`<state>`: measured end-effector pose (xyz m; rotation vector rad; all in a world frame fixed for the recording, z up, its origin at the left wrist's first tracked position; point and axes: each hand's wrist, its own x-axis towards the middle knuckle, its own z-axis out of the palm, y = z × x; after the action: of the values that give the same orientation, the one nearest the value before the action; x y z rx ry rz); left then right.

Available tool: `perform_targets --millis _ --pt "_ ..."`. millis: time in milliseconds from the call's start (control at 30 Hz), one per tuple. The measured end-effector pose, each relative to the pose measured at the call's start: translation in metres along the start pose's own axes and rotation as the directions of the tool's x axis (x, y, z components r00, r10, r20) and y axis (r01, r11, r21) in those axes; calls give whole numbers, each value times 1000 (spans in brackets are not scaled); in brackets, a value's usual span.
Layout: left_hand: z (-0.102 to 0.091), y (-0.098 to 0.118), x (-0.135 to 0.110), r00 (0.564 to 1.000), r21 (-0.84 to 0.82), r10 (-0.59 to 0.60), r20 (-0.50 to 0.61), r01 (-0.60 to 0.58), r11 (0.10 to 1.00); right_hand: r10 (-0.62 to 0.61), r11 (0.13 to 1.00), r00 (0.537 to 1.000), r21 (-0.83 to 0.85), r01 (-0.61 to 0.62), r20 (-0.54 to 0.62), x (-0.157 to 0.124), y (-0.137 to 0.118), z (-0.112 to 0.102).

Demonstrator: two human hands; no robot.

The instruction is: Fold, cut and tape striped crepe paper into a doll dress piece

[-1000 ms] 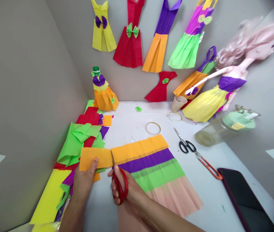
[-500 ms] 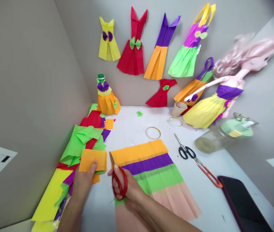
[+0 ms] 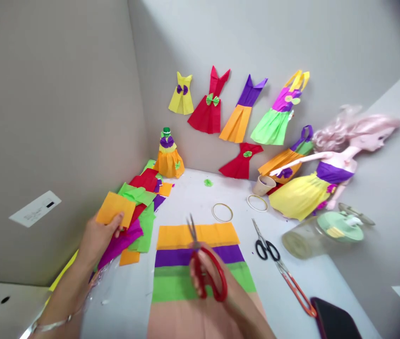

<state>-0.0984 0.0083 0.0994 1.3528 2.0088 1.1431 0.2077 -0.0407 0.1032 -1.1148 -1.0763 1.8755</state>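
My left hand [image 3: 96, 238] pinches a cut-off orange paper piece [image 3: 115, 208] and holds it over the pile of coloured crepe paper [image 3: 140, 207] at the left. My right hand [image 3: 221, 289] grips red-handled scissors [image 3: 205, 268], blades pointing up and away, above a striped paper sheet [image 3: 186, 278] lying flat on the white table [image 3: 193, 197]. The sheet has orange, purple, green and peach bands.
Two tape rings [image 3: 222, 212] and black-handled scissors [image 3: 264, 246] lie beyond the sheet, orange-handled snips [image 3: 293, 287] beside them. A paper cup [image 3: 263, 185], a doll in a yellow skirt [image 3: 313, 183], a lying jar [image 3: 322, 230] and a dark phone [image 3: 334, 322] fill the right. Paper dresses [image 3: 237, 110] hang on the wall.
The orange strip's end has been cut free; my left hand carried the piece left, toward the paper pile. My right hand lifted the scissors rightward over the sheet. The view tilted up.
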Motion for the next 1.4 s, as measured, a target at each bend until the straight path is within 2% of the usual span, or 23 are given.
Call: perform_targets --millis 33,67,100,200,233,300,400,433,467,533,633,733,833,967,1067,1233,1400 --pt "-2 3 7 1000 -14 -3 -23 3 1000 -40 987 993 -156 23 -110 -11 -3 -17" --pt "-4 4 14 999 -32 -1 -42 0 999 -132 945 965 -323 54 -227 -21 -4 -36" --pt "-5 5 21 999 -46 6 -46 -8 999 -213 883 932 -466 56 -293 -31 -4 -55" --pt "-8 10 36 998 -77 44 34 -41 996 -333 656 808 -735 -171 -486 -52 4 -109" --pt "-8 12 37 997 -81 54 57 -49 996 -364 582 766 -772 -257 -530 -56 9 -124" --pt "-8 19 29 997 -3 66 24 -66 998 -408 435 722 -814 -385 -559 -60 21 -148" --pt "-1 28 -5 994 238 89 -56 -73 969 -480 213 744 -885 -415 -464 -60 39 -170" --pt "4 30 -20 996 278 85 -17 -77 957 -502 150 756 -903 -402 -420 -60 44 -174" --pt "11 29 -36 996 274 70 63 -85 958 -516 96 767 -916 -390 -381 -60 48 -176" --pt "26 25 -66 967 294 2 256 -80 953 -531 12 782 -926 -377 -326 -63 50 -180" --pt "47 13 -99 957 353 -49 286 -58 934 -545 -96 801 -931 -353 -248 -72 43 -180" --pt "60 4 -113 969 406 -88 231 -14 914 -589 -124 788 -944 -306 -178 -78 30 -174" --pt "67 2 -115 974 434 -117 192 23 901 -609 -68 779 -968 -240 -150 -73 23 -164" --pt "71 4 -111 964 420 -133 232 25 907 -586 -19 801 -986 -166 -124 -56 20 -147" --pt "70 5 -105 963 404 -123 238 17 914 -558 -24 823 -990 -138 -102 -47 16 -138" --pt "74 5 -93 978 407 -90 190 5 913 -490 -94 866 -981 -169 -102 -40 1 -132" --pt "84 -2 -84 976 396 -99 194 15 918 -360 -89 915 -970 -226 -180 -20 -20 -127"
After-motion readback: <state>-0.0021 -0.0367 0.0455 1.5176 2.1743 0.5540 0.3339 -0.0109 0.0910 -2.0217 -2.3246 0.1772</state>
